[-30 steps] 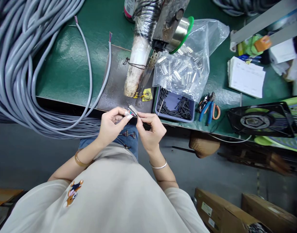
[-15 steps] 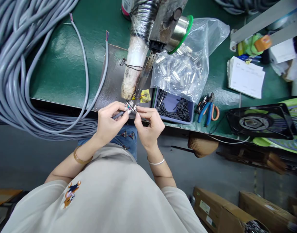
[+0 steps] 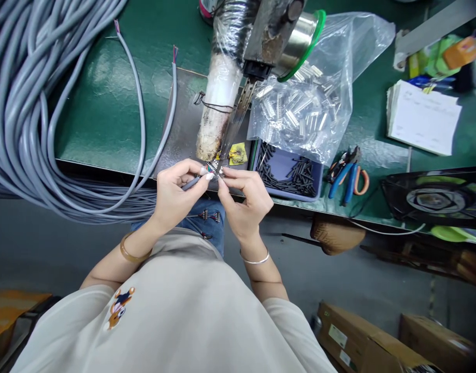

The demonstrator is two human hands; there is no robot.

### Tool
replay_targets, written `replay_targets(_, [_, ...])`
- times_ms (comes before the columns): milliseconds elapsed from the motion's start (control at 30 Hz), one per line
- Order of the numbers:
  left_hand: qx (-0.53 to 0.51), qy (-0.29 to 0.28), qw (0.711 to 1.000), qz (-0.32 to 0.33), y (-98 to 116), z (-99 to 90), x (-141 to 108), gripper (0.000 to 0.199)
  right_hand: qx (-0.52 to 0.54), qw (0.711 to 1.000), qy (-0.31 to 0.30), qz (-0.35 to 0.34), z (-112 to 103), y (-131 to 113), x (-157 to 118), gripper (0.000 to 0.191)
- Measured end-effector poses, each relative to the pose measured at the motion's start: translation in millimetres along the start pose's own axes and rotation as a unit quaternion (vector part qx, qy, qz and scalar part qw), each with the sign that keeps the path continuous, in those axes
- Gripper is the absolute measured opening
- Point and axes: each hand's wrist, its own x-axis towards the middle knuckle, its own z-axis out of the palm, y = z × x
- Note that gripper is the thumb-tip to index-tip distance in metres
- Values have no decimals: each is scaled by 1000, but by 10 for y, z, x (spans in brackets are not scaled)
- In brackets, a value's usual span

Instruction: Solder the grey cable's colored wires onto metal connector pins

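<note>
My left hand [image 3: 179, 189] is closed, pinching the end of a grey cable [image 3: 190, 183] whose thin coloured wires run to a small metal multi-pin connector [image 3: 213, 166]. At the connector's right end, the thumb and fingers of my right hand [image 3: 245, 194] are pinched together on it. Fingertips hide part of the connector and the wire ends. Just above it comes down the tip of a soldering iron [image 3: 238, 116], mounted beside a white wrapped tube [image 3: 219, 93]. A yellow pad [image 3: 238, 154] lies close behind my right fingers.
Thick coils of grey cable [image 3: 20, 103] fill the left side. To the right are a purple tray [image 3: 280, 173] of black sleeves, a plastic bag [image 3: 296, 111] of connectors, a solder spool [image 3: 300, 44], pliers [image 3: 350, 181], a paper pad [image 3: 422, 119] and a black fan [image 3: 435, 199].
The camera view has shifted slightly, so the bench items at right appear farther right. Both hands keep hold at the connector, and my right fingertips have closed in a little on its end.
</note>
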Motion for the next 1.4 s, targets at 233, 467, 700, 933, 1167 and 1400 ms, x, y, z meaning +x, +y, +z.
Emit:
replay_targets(233, [7,-17,1000,-22,-30,-22,-13,11,8,1000,-19,-2,-16,39,-19,15])
replay_targets(467, [14,-8,1000,3,-16,-12,-7,11,-7,1000,-8,-16,2,24,20,16])
replay_targets(700, [20,-7,1000,-7,12,-4,-16,13,-22,999,-12,-32,-15,4,21,17])
replay_targets(933, [45,-21,999,-17,-59,-18,-58,14,-22,999,-28,-34,-27,31,-13,19])
replay_targets(1167, [50,-18,999,-5,6,-18,-34,14,-24,999,-25,-27,-13,32,10,15])
replay_targets(1400, [60,-30,997,-26,-18,-50,-32,15,-35,997,-52,-44,-28,29,13,15])
